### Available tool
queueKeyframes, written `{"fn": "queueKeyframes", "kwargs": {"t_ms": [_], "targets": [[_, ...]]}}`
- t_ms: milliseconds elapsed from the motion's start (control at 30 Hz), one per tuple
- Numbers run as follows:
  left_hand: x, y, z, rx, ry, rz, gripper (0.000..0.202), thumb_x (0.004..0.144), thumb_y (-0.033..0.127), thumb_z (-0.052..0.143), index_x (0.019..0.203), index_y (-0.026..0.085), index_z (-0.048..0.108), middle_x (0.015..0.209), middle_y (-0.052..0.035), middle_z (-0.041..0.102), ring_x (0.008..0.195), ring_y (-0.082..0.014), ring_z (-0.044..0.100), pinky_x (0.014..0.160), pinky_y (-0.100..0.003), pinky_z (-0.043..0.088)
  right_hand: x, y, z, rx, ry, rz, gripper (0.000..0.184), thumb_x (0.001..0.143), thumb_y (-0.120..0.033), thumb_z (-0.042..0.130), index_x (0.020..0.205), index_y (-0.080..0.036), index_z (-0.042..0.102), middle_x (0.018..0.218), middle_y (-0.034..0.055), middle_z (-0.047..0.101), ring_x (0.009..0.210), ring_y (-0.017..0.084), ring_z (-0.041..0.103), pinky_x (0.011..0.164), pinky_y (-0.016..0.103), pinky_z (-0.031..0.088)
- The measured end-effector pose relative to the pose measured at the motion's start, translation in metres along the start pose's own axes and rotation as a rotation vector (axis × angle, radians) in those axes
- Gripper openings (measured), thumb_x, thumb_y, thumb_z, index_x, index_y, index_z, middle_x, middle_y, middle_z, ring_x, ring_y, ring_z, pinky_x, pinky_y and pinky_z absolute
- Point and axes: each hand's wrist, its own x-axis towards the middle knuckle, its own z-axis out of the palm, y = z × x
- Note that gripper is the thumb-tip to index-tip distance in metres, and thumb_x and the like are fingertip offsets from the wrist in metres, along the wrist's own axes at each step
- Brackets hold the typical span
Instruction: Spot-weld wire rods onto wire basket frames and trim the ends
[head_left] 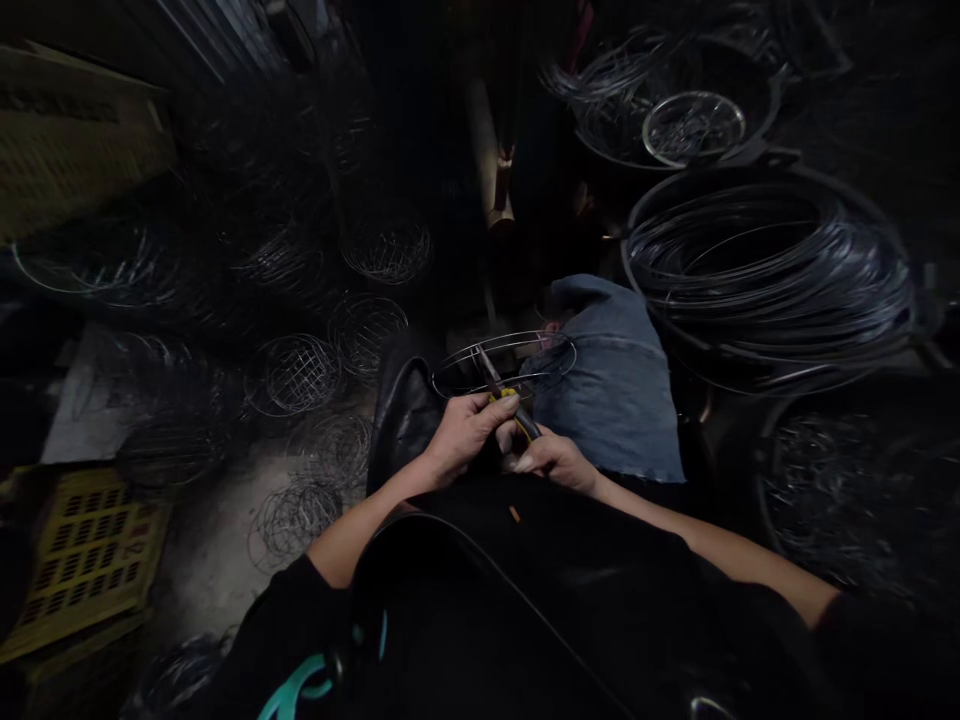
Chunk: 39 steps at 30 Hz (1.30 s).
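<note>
My left hand point(469, 430) is closed around the yellow-handled pliers point(504, 392), whose jaws reach up onto a round wire frame point(504, 362) held just above my lap. My right hand point(553, 458) is closed too, pinching at the dark lower handle of the pliers and the wire beside it. The two hands touch each other in the middle of the view. A piece of blue denim cloth point(615, 385) lies right behind the wire frame.
Several finished wire baskets point(294, 372) lie on the floor to the left. Large coils of dark wire point(765, 270) hang at the right, more coils point(694, 125) above. A yellow plastic crate point(86, 555) stands at the lower left. The place is very dark.
</note>
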Motion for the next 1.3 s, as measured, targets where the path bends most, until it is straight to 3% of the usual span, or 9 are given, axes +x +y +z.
{"fn": "queueKeyframes", "kwargs": {"t_ms": [167, 300, 433, 667, 867, 1067, 1300], "targets": [[0.002, -0.002, 0.001, 0.028, 0.019, 0.005, 0.044, 0.073, 0.054, 0.071, 0.065, 0.011, 0.066, 0.054, -0.0017, 0.058, 0.052, -0.0105, 0.053, 0.055, -0.023, 0.040, 0.002, 0.012, 0.000, 0.196, -0.048, -0.003, 0.024, 0.052, -0.019, 0.053, 0.076, -0.019, 0.056, 0.047, -0.0065, 0.039, 0.044, 0.009, 0.030, 0.048, 0.024, 0.025], [0.005, -0.005, 0.000, 0.028, 0.034, 0.020, 0.043, 0.072, 0.053, 0.072, 0.065, 0.011, 0.065, 0.053, -0.0001, 0.056, 0.049, -0.0078, 0.048, 0.052, -0.021, 0.037, 0.003, 0.010, 0.005, 0.284, -0.043, 0.017, 0.026, 0.051, -0.020, 0.054, 0.077, -0.018, 0.056, 0.052, -0.0045, 0.046, 0.046, 0.010, 0.037, 0.049, 0.024, 0.028], [0.004, -0.005, 0.000, -0.087, 0.023, -0.019, 0.043, 0.068, 0.052, 0.076, 0.076, 0.011, 0.066, 0.058, 0.0009, 0.056, 0.047, -0.0056, 0.044, 0.048, -0.020, 0.031, 0.001, 0.002, 0.009, 0.149, 0.032, 0.003, 0.021, 0.057, -0.022, 0.060, 0.077, -0.016, 0.060, 0.056, -0.0044, 0.047, 0.049, 0.008, 0.038, 0.051, 0.023, 0.029], [0.003, 0.007, 0.012, -0.112, -0.051, -0.032, 0.041, 0.066, 0.049, 0.077, 0.075, 0.011, 0.065, 0.064, -0.0019, 0.060, 0.056, -0.0088, 0.053, 0.053, -0.020, 0.038, -0.010, -0.002, 0.002, -0.048, 0.044, -0.012, 0.030, 0.064, -0.032, 0.063, 0.090, -0.016, 0.065, 0.058, -0.0040, 0.046, 0.053, 0.009, 0.036, 0.052, 0.025, 0.028], [0.011, 0.002, 0.015, -0.058, -0.052, -0.043, 0.040, 0.069, 0.048, 0.076, 0.076, 0.011, 0.064, 0.060, -0.0015, 0.060, 0.049, -0.0070, 0.048, 0.047, -0.020, 0.033, -0.008, 0.001, -0.012, -0.229, 0.094, -0.176, 0.011, 0.061, -0.025, 0.067, 0.067, -0.018, 0.061, 0.070, 0.0011, 0.055, 0.066, 0.014, 0.046, 0.059, 0.027, 0.035], [0.012, 0.000, 0.014, 0.066, -0.019, -0.002, 0.040, 0.070, 0.051, 0.074, 0.070, 0.011, 0.066, 0.059, -0.0016, 0.061, 0.053, -0.0091, 0.052, 0.052, -0.021, 0.038, -0.008, 0.006, -0.013, -0.040, 0.031, -0.094, 0.018, 0.060, -0.023, 0.055, 0.077, -0.018, 0.058, 0.058, -0.0035, 0.045, 0.051, 0.011, 0.036, 0.050, 0.026, 0.029], [0.010, 0.003, 0.019, 0.127, 0.021, 0.013, 0.041, 0.071, 0.052, 0.071, 0.066, 0.012, 0.066, 0.054, -0.0012, 0.060, 0.051, -0.0100, 0.052, 0.052, -0.022, 0.039, -0.009, 0.006, -0.010, 0.174, -0.016, -0.105, 0.018, 0.055, -0.022, 0.054, 0.073, -0.019, 0.055, 0.056, -0.0032, 0.045, 0.052, 0.012, 0.040, 0.052, 0.026, 0.034]]}}
